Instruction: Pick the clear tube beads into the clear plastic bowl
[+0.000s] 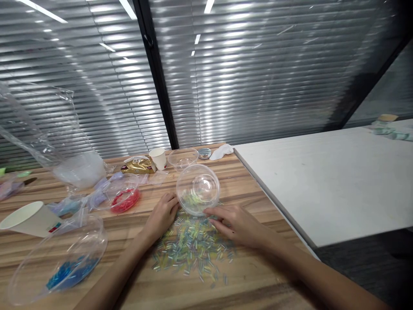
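Observation:
A clear round plastic bowl (211, 176) is tilted with its mouth towards me, and some pale yellow-green beads show inside it. At its lower left rim, my left hand (164, 214) has its fingers curled against the edge; the fingertips are partly hidden. My right hand (235, 223) pinches the front rim between thumb and fingers. Below the bowl, between my forearms, spreads a loose pile of short tube-shaped beads (196, 243) in yellow, green and pale blue. The beads lie directly on the wooden table (258, 275) and look slightly blurred.
To the left are a clear bowl (97, 224) with blue beads, another with red beads (125, 200), a tipped paper cup (29, 217) and plastic bags (80, 170). Farther back stand a paper cup (158, 158), a gold packet (138, 165) and a clear bowl (183, 159). A white table (322, 181) adjoins on the right.

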A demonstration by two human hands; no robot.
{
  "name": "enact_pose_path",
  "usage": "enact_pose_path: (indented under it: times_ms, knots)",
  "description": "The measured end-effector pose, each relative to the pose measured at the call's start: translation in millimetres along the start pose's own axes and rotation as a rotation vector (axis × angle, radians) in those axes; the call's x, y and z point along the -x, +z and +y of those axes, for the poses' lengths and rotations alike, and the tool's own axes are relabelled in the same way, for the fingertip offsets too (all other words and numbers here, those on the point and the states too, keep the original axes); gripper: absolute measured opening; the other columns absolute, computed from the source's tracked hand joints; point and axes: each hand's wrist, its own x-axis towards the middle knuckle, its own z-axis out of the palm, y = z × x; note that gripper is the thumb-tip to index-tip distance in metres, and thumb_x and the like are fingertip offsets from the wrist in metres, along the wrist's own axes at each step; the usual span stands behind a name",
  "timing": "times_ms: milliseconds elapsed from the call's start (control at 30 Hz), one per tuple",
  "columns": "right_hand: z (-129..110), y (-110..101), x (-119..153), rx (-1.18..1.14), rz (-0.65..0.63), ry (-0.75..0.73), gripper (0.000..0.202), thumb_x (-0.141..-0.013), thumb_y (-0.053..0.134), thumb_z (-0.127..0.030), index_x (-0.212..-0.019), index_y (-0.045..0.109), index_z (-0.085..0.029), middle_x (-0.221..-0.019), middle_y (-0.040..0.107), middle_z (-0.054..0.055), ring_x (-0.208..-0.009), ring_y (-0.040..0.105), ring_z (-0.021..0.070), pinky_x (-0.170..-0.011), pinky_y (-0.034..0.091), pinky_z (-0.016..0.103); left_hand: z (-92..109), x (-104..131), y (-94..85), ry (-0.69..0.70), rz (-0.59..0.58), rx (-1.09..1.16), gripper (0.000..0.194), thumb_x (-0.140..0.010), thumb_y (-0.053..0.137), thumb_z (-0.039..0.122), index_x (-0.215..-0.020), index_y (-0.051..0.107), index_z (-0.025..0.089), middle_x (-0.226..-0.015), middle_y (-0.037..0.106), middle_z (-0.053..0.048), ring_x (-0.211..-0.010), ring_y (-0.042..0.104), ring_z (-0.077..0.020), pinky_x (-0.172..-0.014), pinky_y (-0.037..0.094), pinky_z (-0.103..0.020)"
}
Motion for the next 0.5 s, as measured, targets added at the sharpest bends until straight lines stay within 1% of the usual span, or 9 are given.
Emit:
enact_pose_path:
  times_ms: [200, 500]
  knots:
    - [-0.8, -0.9, -0.8, 0.008, 0.001, 0.004, 0.027, -0.089, 0.047, -0.021, -0.112, 0.060, -0.020, -0.088, 0.069, 0.004, -0.074, 0.063, 0.0153, -0.067, 0.043, 0.024, 0.8, 0.3, -0.9, -0.003, -0.001, 0.006, 0.024, -0.089, 0.042, 0.018, -0.093, 0.065, 0.017, -0.096, 0.064, -0.010, -0.095, 0.056, -0.0224, -0.085, 0.048, -0.038]
    - [-1.2, -0.8, -0.6, 0.011, 0.000, 0.003, 0.027, -0.089, 0.046, -0.021, -0.112, 0.060, -0.020, -0.086, 0.069, 0.004, -0.073, 0.063, 0.0157, -0.066, 0.043, 0.024, 0.6, -0.1, -0.5, 0.000, 0.008, -0.002, 0.024, -0.088, 0.042, 0.018, -0.092, 0.065, 0.017, -0.093, 0.063, -0.009, -0.092, 0.056, -0.0218, -0.083, 0.048, -0.037]
